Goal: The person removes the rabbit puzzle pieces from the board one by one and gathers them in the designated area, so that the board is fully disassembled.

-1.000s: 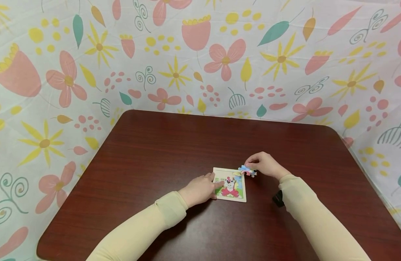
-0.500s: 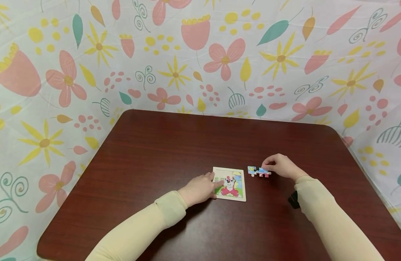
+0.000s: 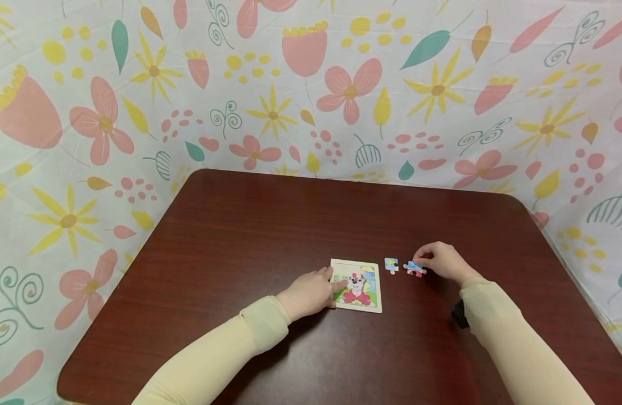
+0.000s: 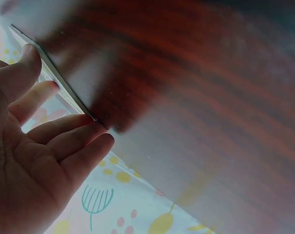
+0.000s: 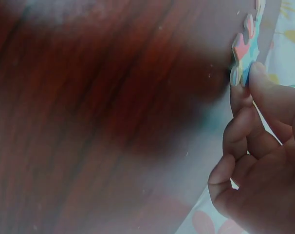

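Observation:
A small jigsaw puzzle board with a pale frame lies on the table, showing a cartoon animal in red. My left hand rests at its left side: the index finger lies over the picture, while the thumb and other fingers touch the edge, as the left wrist view also shows. Right of the board, one loose blue puzzle piece lies flat on the table. Further right, my right hand pinches a blue and pink puzzle piece between thumb and index finger. That piece looks slightly tilted in the head view.
Everything lies on a dark reddish-brown table with rounded corners. A white cloth with flower prints hangs behind and at both sides. A black object shows under the right sleeve.
My right hand has moved right, away from the board, with the pinched puzzle piece. Another piece now lies separate beside the board. My left hand has stayed in place.

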Tool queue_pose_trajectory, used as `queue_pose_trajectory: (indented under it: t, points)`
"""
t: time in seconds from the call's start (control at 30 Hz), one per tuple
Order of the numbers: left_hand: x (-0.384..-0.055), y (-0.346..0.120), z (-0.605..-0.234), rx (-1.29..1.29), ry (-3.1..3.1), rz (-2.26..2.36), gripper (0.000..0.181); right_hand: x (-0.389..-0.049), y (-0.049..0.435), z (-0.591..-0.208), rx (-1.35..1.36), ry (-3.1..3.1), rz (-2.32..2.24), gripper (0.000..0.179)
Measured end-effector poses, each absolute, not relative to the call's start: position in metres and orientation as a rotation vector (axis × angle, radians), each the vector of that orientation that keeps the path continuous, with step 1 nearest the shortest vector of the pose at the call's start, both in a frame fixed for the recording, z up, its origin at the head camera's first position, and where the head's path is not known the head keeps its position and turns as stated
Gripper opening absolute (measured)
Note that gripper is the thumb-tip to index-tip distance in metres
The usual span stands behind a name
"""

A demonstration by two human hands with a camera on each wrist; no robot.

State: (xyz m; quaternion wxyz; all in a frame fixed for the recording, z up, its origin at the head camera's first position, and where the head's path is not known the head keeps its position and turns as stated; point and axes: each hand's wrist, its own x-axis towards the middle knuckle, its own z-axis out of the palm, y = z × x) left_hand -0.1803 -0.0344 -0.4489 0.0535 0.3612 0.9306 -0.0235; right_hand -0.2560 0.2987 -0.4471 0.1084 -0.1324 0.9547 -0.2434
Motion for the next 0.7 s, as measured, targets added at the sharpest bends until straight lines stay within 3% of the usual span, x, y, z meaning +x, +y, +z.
queue_pose_trajectory:
  t: [0.7]
  points:
    - [-0.1819, -0.0335, -0.4515, 1.057, 2.825, -0.050, 0.055, -0.2532, 0.2929, -0.4532, -0.361, 2.946, -0.655, 0.008]
